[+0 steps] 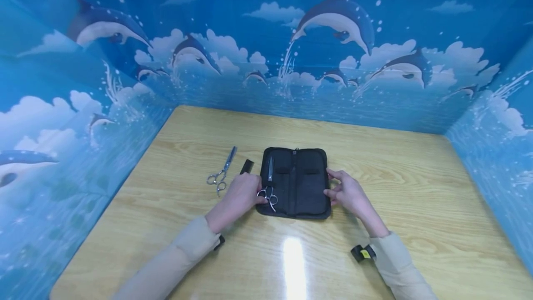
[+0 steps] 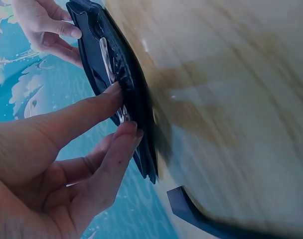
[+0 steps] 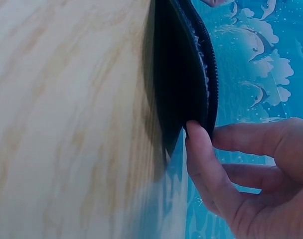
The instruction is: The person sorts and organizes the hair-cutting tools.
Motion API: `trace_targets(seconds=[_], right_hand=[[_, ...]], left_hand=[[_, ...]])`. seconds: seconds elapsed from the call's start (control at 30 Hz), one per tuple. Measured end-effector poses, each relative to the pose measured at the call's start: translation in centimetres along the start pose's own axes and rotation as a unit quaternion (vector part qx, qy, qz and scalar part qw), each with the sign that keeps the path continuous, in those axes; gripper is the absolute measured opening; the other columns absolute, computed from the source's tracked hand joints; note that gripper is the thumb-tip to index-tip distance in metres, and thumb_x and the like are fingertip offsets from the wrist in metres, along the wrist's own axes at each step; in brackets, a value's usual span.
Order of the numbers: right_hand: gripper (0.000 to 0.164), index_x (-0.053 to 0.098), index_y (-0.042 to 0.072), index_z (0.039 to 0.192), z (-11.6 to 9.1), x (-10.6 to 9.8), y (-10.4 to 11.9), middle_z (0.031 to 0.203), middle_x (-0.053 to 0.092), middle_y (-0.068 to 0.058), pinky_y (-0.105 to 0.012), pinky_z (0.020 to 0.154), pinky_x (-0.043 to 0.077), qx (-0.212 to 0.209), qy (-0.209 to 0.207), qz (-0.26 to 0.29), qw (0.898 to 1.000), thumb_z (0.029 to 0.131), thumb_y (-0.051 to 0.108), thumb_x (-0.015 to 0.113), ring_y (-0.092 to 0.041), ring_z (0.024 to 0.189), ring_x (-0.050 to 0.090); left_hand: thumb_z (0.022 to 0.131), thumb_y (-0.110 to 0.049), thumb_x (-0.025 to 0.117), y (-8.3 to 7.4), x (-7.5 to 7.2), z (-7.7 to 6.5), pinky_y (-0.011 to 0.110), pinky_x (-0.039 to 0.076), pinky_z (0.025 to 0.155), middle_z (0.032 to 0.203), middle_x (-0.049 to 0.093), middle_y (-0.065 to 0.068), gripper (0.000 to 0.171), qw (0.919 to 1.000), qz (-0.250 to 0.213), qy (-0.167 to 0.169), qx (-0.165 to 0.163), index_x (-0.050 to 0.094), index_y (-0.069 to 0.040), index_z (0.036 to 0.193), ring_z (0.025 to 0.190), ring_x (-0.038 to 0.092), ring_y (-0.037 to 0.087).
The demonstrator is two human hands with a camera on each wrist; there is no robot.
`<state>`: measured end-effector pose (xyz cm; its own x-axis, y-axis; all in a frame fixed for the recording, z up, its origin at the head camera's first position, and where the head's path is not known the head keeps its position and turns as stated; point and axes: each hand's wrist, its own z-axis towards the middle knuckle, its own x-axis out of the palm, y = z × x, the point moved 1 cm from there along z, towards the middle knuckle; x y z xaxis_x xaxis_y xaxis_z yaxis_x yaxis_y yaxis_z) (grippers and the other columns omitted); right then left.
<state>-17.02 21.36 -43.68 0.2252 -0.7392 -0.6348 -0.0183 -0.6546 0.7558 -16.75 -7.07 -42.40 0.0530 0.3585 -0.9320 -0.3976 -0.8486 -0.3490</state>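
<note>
A black zip case lies spread flat on the table, inner side up. Tucked in its left half is a pair of scissors, blades pointing away and finger rings toward the near edge. My left hand pinches the scissors' handle at the case's left edge, thumb and fingertip meeting around the metal in the left wrist view. At the opposite side, my right hand grips the case's right edge between thumb and fingers. In the right wrist view that edge of the case stands slightly raised above the table.
Left of the case lies a second pair of scissors, its blades slanting away. A black comb sits between it and the case, partly covered by my left hand. Dolphin-printed curtains border the wooden table at the back and sides.
</note>
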Motion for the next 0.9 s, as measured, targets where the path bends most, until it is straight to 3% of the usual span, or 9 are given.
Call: trace_targets(seconds=[0.07, 0.3, 0.43, 0.9], right_hand=[[0.066, 0.033, 0.001, 0.142, 0.0, 0.0, 0.0, 0.131, 0.045, -0.022, -0.031, 0.057, 0.058, 0.000, 0.002, -0.001, 1.000, 0.083, 0.002, 0.062, -0.016, 0.072, 0.061], [0.065, 0.033, 0.001, 0.141, 0.0, 0.0, 0.1, 0.130, 0.045, -0.022, -0.031, 0.056, 0.058, -0.002, 0.001, -0.009, 1.000, 0.083, 0.002, 0.063, -0.016, 0.072, 0.061], [0.065, 0.034, 0.000, 0.141, 0.0, 0.0, 0.2, 0.130, 0.046, -0.022, -0.031, 0.056, 0.058, -0.004, -0.001, -0.011, 1.000, 0.083, 0.001, 0.063, -0.016, 0.071, 0.062], [0.066, 0.033, 0.001, 0.142, 0.1, 0.0, 0.1, 0.132, 0.045, -0.022, -0.029, 0.057, 0.058, 0.000, 0.002, -0.010, 1.000, 0.083, 0.001, 0.063, -0.017, 0.074, 0.061]], left_hand=[[0.060, -0.032, 0.084, 0.0, 0.0, 0.1, 0.023, 0.026, 0.043, 0.046, 0.033, -0.009, 0.047, 1.0000, 0.001, 0.000, 0.000, 0.041, -0.017, 0.049, 0.046, 0.031, 0.009], [0.057, -0.031, 0.085, 0.3, 0.1, 0.4, 0.028, 0.040, 0.048, 0.055, 0.053, -0.005, 0.033, 0.9993, -0.020, 0.001, -0.032, 0.062, -0.009, 0.064, 0.052, 0.045, 0.012], [0.056, -0.030, 0.086, 0.4, 0.2, 0.6, 0.028, 0.041, 0.049, 0.056, 0.054, -0.004, 0.032, 0.9984, -0.027, 0.001, -0.048, 0.063, -0.009, 0.064, 0.053, 0.047, 0.013], [0.056, -0.033, 0.086, 0.7, 0.5, 1.3, 0.025, 0.038, 0.046, 0.050, 0.053, -0.006, 0.033, 0.9978, -0.034, -0.001, -0.057, 0.061, -0.012, 0.054, 0.049, 0.043, 0.011]])
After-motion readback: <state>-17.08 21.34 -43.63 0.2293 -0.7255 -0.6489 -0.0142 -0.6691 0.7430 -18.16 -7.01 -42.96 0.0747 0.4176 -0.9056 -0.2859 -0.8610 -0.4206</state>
